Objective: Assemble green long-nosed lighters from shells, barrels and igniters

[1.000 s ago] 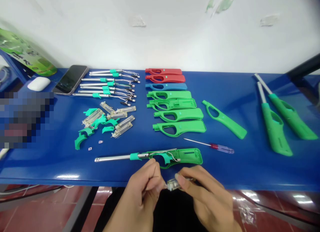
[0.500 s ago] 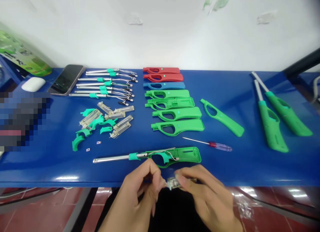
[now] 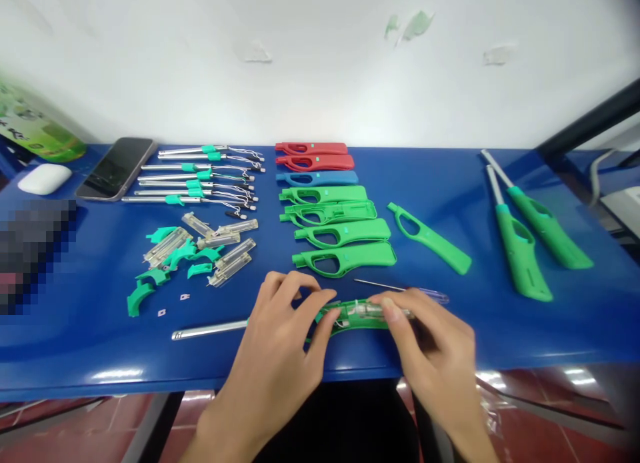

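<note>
A green half shell of a lighter handle [image 3: 367, 324] lies near the table's front edge with its hollow side up. Its metal lighter tube [image 3: 210, 329] points left, partly behind my left hand [image 3: 285, 336]. Thumb and forefinger of that hand close around the teal trigger [image 3: 321, 314] in the shell, beside thin white wires; the exact contact is partly hidden. My right hand [image 3: 433, 346] pinches a clear fuel tank [image 3: 369, 309] over the handle's hollow, its tip facing left. Whether the tank is seated there I cannot tell.
Behind my right hand lies a screwdriver [image 3: 380, 284]. Several handle shells [image 3: 345, 253] stand in a column, with one loose shell [image 3: 433, 243] beside them. Lighter tubes [image 3: 170, 176], clear tanks [image 3: 233, 260] and teal triggers [image 3: 140, 296] lie left. Two assembled lighters [image 3: 525, 256] rest right.
Both hands have moved up from the table edge onto the green shell. The right hand has brought the fuel tank over the handle, and the left hand has come to the trigger.
</note>
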### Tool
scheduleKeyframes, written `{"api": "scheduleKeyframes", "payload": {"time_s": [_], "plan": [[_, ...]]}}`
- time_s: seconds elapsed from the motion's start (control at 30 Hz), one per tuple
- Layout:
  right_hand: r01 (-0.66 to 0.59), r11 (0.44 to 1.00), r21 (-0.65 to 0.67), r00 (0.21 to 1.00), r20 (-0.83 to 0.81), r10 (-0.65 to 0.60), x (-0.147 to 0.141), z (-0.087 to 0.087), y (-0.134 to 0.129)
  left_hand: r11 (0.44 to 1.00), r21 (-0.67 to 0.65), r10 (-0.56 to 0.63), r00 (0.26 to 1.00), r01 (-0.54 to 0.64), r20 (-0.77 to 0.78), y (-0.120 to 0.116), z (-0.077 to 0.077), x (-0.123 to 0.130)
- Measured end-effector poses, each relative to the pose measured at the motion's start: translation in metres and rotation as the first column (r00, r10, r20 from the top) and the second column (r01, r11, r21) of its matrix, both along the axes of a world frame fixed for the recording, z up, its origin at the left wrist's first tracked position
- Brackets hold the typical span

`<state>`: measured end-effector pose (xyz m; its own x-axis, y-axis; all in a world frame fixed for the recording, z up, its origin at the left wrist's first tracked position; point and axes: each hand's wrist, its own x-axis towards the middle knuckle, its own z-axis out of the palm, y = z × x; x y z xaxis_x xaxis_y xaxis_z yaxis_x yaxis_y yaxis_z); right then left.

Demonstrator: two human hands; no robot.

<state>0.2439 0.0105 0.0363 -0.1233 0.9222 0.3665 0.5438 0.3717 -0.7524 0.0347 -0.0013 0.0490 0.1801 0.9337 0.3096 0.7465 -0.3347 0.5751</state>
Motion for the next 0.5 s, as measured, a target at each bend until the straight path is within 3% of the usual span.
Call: {"api": "scheduleKeyframes", "payload": {"time_s": [0.3, 0.5], "plan": [[-0.078, 0.995, -0.067, 0.997, -0.014, 0.078, -0.0037, -0.0047, 0.0012, 0.999, -0.002, -0.034, 0.999, 0.034, 0.005, -0.001, -0.0085, 0.0014], [-0.064, 0.995, -0.073, 0.998, -0.024, 0.063, -0.005, -0.0039, 0.0018, 0.999, -0.006, -0.042, 0.999, 0.042, 0.009, -0.0033, -0.0088, 0.0028]]}}
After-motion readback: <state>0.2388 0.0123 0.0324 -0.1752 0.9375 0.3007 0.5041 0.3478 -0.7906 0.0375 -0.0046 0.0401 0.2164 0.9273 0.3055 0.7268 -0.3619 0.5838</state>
